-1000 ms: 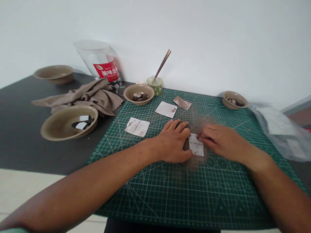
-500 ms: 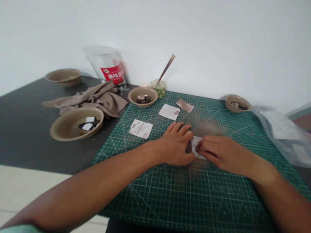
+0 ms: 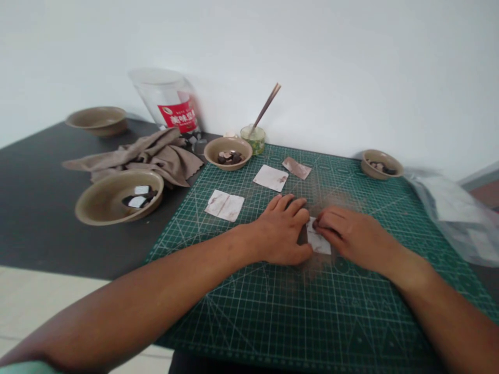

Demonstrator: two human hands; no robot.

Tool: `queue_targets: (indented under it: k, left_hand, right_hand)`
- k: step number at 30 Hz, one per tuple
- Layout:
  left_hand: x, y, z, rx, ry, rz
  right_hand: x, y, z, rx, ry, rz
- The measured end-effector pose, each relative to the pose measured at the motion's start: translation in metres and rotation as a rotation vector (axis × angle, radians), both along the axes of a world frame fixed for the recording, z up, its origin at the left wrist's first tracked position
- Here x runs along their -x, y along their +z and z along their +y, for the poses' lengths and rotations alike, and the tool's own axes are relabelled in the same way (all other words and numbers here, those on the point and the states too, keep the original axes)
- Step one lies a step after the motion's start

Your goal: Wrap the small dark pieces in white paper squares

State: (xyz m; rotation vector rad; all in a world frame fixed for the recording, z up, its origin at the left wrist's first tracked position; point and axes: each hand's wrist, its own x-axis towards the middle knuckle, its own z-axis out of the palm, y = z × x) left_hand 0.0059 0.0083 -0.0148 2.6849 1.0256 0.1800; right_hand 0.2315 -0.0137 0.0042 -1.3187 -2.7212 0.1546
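My left hand (image 3: 284, 231) lies with fingers spread on the green cutting mat (image 3: 249, 311), at the left edge of a small white paper square (image 3: 319, 244) with brown smears. Its palm hides whatever is under it. Over the top of that paper, my right hand (image 3: 346, 236) is closed in a pinch around a small dark brown piece (image 3: 316, 224), mostly covered by the fingers. The piece appears to touch the paper. Brown dust is scattered on the mat around both hands.
Two white paper squares (image 3: 225, 205) (image 3: 270, 177) and a brownish strip (image 3: 297, 168) lie farther back. Bowls (image 3: 234, 166) (image 3: 380, 174) (image 3: 93, 218) hold small pieces. A cup (image 3: 255, 145) with sticks, clear jar (image 3: 171, 93), cloth (image 3: 156, 161) and plastic bag (image 3: 448, 218) stand around.
My right hand has slid the brown piece a little away from me, up the paper, baring more of its lower part. My left hand stays in place.
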Motion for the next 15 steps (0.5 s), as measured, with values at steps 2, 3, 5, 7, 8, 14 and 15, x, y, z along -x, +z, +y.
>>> queue_targets:
  k: [2, 3, 5, 7, 8, 14, 15]
  left_hand:
    - [-0.0001, 0.0003, -0.0002, 0.003, 0.004, -0.003]
    - [-0.0002, 0.0005, -0.0004, 0.006, 0.006, -0.002]
    - [-0.0003, 0.0007, -0.0006, 0.004, 0.007, 0.002]
    - [-0.0003, 0.0004, -0.0007, -0.009, 0.002, 0.005]
    - [-0.0003, 0.0, -0.0006, -0.016, 0.002, 0.004]
    - [-0.0003, -0.0006, -0.0002, 0.005, 0.008, -0.012]
    - [-0.0003, -0.0005, -0.0003, 0.008, 0.007, -0.011]
  right_hand:
    - [-0.0041, 0.001, 0.0015, -0.015, -0.046, -0.024]
    - [-0.0058, 0.0024, 0.0013, 0.011, -0.043, -0.034]
    - [-0.0064, 0.0052, -0.0009, 0.104, 0.017, -0.033]
    - [-0.0031, 0.0055, -0.0031, 0.161, 0.092, -0.008]
    - [-0.001, 0.0046, -0.0034, 0.155, 0.109, 0.005]
    - [-0.0051, 0.0016, 0.0015, 0.058, -0.04, -0.053]
    - [-0.0063, 0.003, 0.0007, 0.097, -0.018, -0.057]
